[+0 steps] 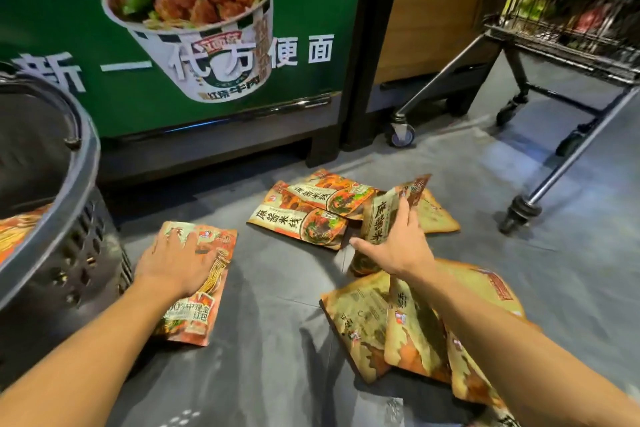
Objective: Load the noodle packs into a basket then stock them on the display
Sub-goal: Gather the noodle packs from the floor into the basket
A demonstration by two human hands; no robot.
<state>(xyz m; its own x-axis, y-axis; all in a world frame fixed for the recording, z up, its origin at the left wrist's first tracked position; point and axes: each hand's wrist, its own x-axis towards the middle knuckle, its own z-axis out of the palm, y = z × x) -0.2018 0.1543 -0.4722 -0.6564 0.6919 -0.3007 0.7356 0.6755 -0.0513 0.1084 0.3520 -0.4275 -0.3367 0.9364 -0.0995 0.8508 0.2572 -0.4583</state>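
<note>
Orange and tan noodle packs lie scattered on the grey floor. My left hand (173,262) rests flat on one pack (202,291) beside the black perforated basket (69,218) at the left. My right hand (394,246) grips another pack (382,218), tilted up off the floor. A stack of packs (304,215) lies just beyond it, and several more packs (363,322) lie under my right forearm. Some packs show inside the basket (14,229).
A green display panel (86,28) with a printed noodle cup stands ahead. To its right are a black post (367,45) and a wheeled metal cart (540,55) holding goods. Bare grey floor (277,305) lies between my arms.
</note>
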